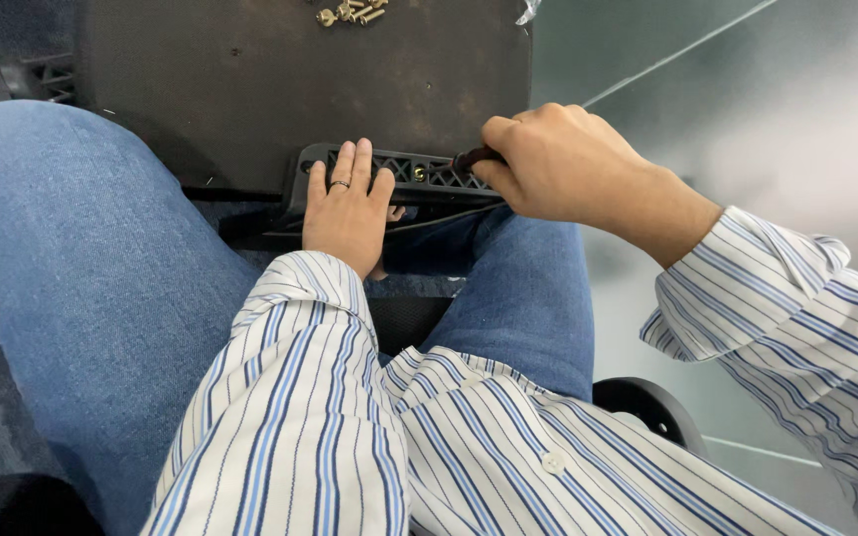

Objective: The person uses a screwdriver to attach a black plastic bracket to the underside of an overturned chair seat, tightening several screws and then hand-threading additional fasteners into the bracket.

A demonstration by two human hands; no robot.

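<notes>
left hand lies flat and open on the black bracket. right hand is closed around a tool handle. best keep the bracket pinned and the tool square to the brass screw.

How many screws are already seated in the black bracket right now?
1: a brass-coloured screw sits in the black ribbed bracket, between the left hand and right hand. Either hand may hide others; loose ones lie on the panel.

The tool is mostly hidden inside the right hand; only a dark stub is seen, so its kind cannot be told. The bracket is partly covered by the left hand. The screws and the panel are cut off by the top edge.
</notes>
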